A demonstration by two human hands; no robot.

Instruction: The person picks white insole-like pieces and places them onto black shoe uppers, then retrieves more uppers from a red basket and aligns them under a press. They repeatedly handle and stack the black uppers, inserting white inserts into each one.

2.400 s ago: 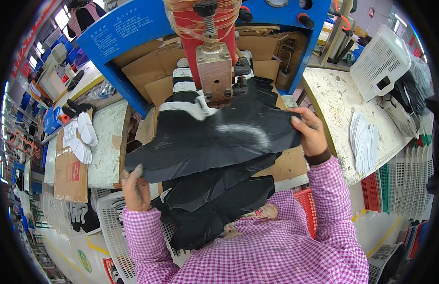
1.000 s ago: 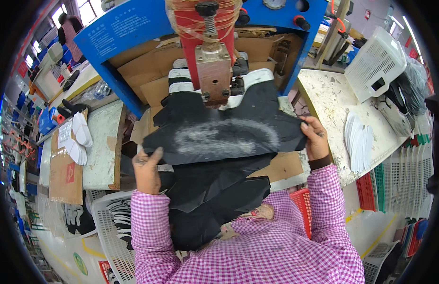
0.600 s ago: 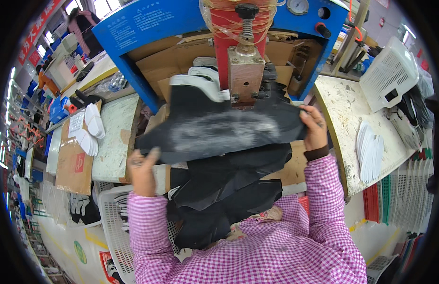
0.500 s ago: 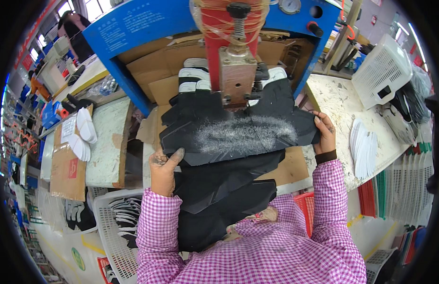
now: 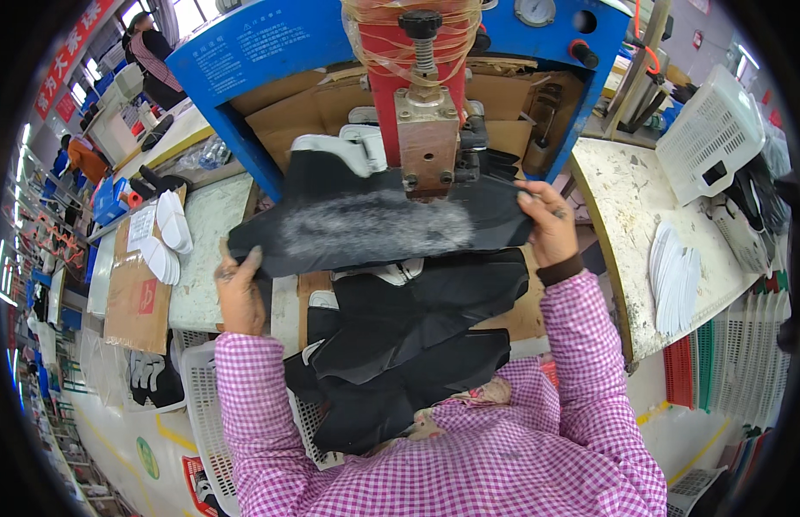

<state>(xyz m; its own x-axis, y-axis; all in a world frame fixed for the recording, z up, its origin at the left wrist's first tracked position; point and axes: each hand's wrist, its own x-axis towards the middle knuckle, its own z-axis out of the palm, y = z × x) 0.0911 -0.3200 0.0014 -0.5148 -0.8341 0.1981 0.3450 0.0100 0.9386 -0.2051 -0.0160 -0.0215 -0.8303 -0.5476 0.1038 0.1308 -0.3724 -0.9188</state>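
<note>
A wide black fabric piece [image 5: 374, 228] with a frayed whitish band across its middle is stretched between my hands, just below and in front of the metal press head [image 5: 428, 151]. My left hand [image 5: 242, 289] pinches its left end, thumb on top. Its right end is held between the thumb and fingers of my right hand [image 5: 551, 220]. White trim [image 5: 353, 153] shows at the piece's far edge. Nearer me, several similar black pieces [image 5: 426, 302] with white trim lie overlapping, the closest ones reaching my lap. Whether the press head touches the fabric, I cannot tell.
A blue machine frame [image 5: 245, 65] with a red column stands ahead. White insole-shaped pieces lie on the left table [image 5: 215, 250] and the right table [image 5: 624, 198]. A white basket [image 5: 710, 133] leans at the right. Another basket [image 5: 202, 405] stands at lower left.
Both hands have shifted left, carrying the black fabric piece with them. The frayed band now lies further left beneath the press head, and more pieces below are exposed.
</note>
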